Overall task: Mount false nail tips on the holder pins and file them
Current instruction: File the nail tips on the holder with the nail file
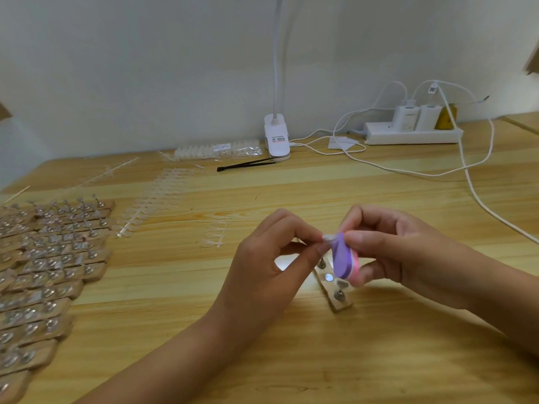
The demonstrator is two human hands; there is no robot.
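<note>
My left hand [271, 255] pinches a small clear nail tip [328, 238] between thumb and forefinger, just above the table. My right hand [399, 246] grips a purple and pink file block [344, 259], whose purple face touches the tip. Directly below them lies a short wooden holder strip [335, 290] with metal pins and one grey tip on it, partly hidden by the file and fingers. Strips of clear nail tips [151, 199] lie on the table to the left.
Many wooden holder strips [49, 258] with mounted tips cover the table's left side. At the back stand a clip lamp [276, 138], black tweezers [248, 164], a bag of tips [218, 150], a power strip [414, 132] and white cables [478, 196].
</note>
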